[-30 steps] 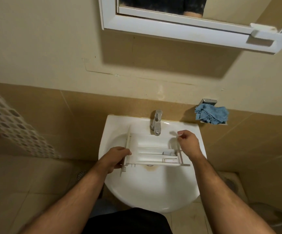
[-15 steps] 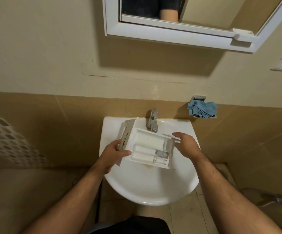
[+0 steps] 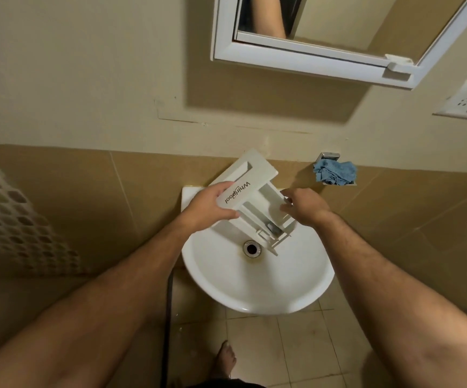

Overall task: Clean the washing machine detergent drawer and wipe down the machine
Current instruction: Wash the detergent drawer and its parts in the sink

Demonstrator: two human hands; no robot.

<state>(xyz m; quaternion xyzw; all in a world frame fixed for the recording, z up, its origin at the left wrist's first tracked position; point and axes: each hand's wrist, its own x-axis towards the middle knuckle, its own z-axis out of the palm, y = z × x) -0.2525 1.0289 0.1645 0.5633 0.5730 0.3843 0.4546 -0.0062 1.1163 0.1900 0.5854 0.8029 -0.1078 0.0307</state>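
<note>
Drawer (image 3: 257, 200) tilted over sink (image 3: 254, 281), front panel raised, between both hands | left hand (image 3: 210, 208) grips front panel; right hand (image 3: 306, 207) fingers curled on rear rail | risk: wet plastic may slip, strike basin, crack compartments | change: previously near level, tap visible; now upended, tap hidden behind it.

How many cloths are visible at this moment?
1. A blue cloth sits bunched on the small wall holder right of the sink, untouched by either hand. Others may lie outside the view.
</note>
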